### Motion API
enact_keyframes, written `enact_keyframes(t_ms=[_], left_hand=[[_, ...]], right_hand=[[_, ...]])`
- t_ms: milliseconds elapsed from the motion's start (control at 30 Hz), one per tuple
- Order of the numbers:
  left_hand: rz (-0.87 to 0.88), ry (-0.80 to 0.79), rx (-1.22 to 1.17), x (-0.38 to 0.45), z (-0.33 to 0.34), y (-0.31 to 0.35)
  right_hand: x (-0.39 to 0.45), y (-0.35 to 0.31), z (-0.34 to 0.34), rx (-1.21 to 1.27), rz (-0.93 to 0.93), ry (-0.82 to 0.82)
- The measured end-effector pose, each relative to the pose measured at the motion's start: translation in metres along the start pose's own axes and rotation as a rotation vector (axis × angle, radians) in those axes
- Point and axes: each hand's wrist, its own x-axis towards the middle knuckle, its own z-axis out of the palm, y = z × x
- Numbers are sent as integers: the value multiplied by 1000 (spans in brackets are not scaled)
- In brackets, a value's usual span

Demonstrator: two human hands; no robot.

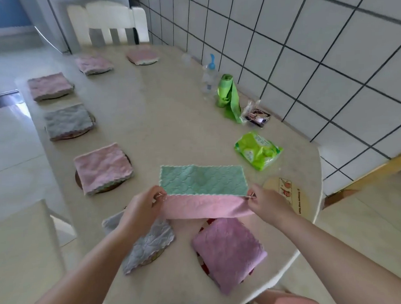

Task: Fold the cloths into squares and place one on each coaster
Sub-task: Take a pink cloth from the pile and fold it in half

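Note:
A cloth (203, 181), green on one face and pink on the other, is held over the table's near middle, half folded so the pink face shows along the near edge. My left hand (143, 205) pinches its left corners and my right hand (266, 200) pinches its right corners. Folded cloths lie on coasters around the table: a pink one (103, 167), a grey one (67, 120), a pink one (49, 85), two more pink ones at the far end, a grey one (150, 242) under my left forearm, and a purple-pink one (229, 251). One bare round coaster (287, 194) sits right of my right hand.
Along the tiled wall stand a clear bottle (208, 76), a green roll of bags (228, 94), a small packet (256, 115) and a green wipes pack (257, 150). A white chair (108, 23) stands at the table's far end. The table's rim (317, 207) curves at right.

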Motion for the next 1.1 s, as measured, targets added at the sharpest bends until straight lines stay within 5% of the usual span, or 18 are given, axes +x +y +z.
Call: enact_keyframes(t_ms=[400, 1100], left_hand=[[-272, 121, -323, 75, 21, -11], [-349, 110, -34, 137, 36, -34]], right_hand=[[71, 14, 5, 279, 143, 49], [153, 27, 35, 284, 196, 41]])
